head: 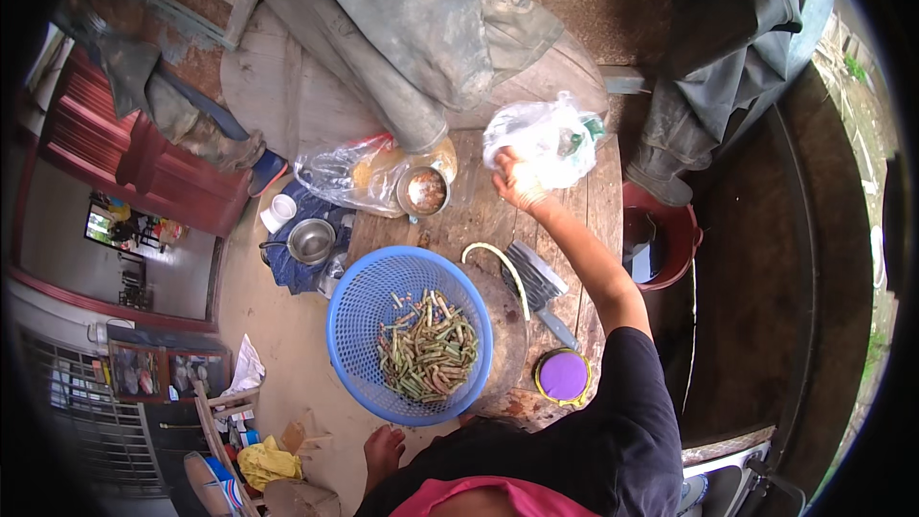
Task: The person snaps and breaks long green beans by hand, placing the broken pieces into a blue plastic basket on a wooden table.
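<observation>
My right hand reaches over the wooden table, its fingers gripping the near left side of a crumpled clear plastic bag. Green shows through the bag's right side. Below my forearm lies a cleaver with a grey handle, and a curved pale strip rests next to its blade. A blue perforated plastic basket holds many cut bean pieces and partly covers a round chopping block. Left of my shirt, a bare extremity shows; whether it is my left hand or a foot is unclear.
A small metal bowl, a plastic bag with yellowish contents, and a metal saucepan stand beyond the basket. Near my right sleeve is a purple-topped container. Rubber waders hang overhead. A red bucket stands right.
</observation>
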A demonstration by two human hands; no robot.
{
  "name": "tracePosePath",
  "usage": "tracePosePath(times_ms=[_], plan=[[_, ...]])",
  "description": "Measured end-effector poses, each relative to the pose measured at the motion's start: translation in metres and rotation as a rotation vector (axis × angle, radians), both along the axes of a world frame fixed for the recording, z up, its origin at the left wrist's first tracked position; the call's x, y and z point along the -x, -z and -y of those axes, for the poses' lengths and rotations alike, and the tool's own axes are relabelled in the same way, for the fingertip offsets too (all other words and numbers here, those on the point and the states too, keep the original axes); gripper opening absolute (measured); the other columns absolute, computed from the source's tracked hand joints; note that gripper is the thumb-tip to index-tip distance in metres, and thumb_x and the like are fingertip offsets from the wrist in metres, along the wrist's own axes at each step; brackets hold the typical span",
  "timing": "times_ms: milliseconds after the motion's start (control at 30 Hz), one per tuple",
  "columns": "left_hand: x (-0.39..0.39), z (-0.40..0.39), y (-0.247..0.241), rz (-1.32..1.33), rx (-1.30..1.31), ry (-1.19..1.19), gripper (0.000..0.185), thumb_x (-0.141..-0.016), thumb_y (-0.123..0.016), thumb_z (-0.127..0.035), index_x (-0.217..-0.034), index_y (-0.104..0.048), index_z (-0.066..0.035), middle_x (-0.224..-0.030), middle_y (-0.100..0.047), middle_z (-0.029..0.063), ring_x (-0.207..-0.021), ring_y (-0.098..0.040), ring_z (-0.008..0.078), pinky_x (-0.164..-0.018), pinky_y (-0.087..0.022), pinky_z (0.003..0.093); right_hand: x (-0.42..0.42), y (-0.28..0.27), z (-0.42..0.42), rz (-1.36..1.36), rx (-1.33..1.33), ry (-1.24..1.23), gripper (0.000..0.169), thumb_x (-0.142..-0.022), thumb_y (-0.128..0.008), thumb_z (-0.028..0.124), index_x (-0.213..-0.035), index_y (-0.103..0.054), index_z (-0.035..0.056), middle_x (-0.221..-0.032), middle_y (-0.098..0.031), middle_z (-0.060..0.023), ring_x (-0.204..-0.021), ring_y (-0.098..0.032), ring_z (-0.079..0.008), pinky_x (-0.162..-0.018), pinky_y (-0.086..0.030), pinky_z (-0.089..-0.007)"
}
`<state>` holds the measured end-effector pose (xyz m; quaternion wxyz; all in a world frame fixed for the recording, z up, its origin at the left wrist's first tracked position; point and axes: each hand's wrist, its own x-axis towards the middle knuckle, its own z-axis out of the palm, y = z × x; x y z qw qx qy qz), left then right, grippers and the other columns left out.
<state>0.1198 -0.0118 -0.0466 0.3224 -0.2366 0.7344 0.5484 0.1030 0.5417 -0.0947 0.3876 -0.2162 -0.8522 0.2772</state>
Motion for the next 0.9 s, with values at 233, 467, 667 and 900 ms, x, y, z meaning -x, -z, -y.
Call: tracePosePath(times_ms=[233, 467, 667, 900], plan=[[0.027, -0.003, 0.025, -0.054, -0.059, 0.112, 0.035, -0.081, -0.051, -0.027, -0.108, -0.045, -0.006, -0.095, -0.052, 0.0057, -0.083, -0.051, 0.0181, -0.062, -0.04, 0.0302, 0.03, 0.041, 0.02, 0.346, 0.344, 0.029, 0.071, -0.069, -0.06, 0.022, -0.125, -0.023, 0.0014, -0.092, -0.055, -0.0251, -0.088, -0.053, -0.0364, -0.075, -0.043, -0.0384], [0.04, -0.011, 0.081, 0.169, -0.62, -0.045, 0.033, -0.075, -0.047, -0.005, -0.108, -0.043, -0.002, -0.105, -0.05, 0.0107, -0.095, -0.05, 0.0266, -0.08, -0.042, 0.0407, -0.039, 0.056, 0.098, 0.842, 0.344, 0.055, 0.037, -0.068, -0.062, 0.038, -0.082, -0.06, 0.0042, -0.083, -0.059, -0.0175, -0.082, -0.057, -0.0308, -0.072, -0.045, -0.0373], [0.02, 0.035, 0.098, 0.124, -0.649, -0.112, 0.043, -0.065, -0.044, 0.006, -0.108, -0.043, 0.0, -0.104, -0.049, 0.0133, -0.098, -0.048, 0.0292, -0.086, -0.039, 0.0442, -0.084, 0.1, 0.148, 0.894, 0.391, 0.142, 0.031, -0.069, -0.06, 0.032, -0.084, -0.056, 0.0047, -0.084, -0.059, -0.018, -0.081, -0.056, -0.0322, -0.072, -0.044, -0.04], [0.069, 0.023, 0.022, 0.044, -0.48, -0.214, 0.034, -0.066, -0.045, 0.005, -0.099, -0.047, 0.0, -0.094, -0.052, 0.0117, -0.091, -0.051, 0.0275, -0.08, -0.044, 0.0417, -0.083, 0.125, 0.149, 0.376, 0.854, 0.142, 0.015, -0.076, -0.05, 0.012, -0.081, -0.05, -0.002, -0.062, -0.054, -0.0146, -0.044, -0.052, -0.0206, -0.039, -0.041, -0.0314]])
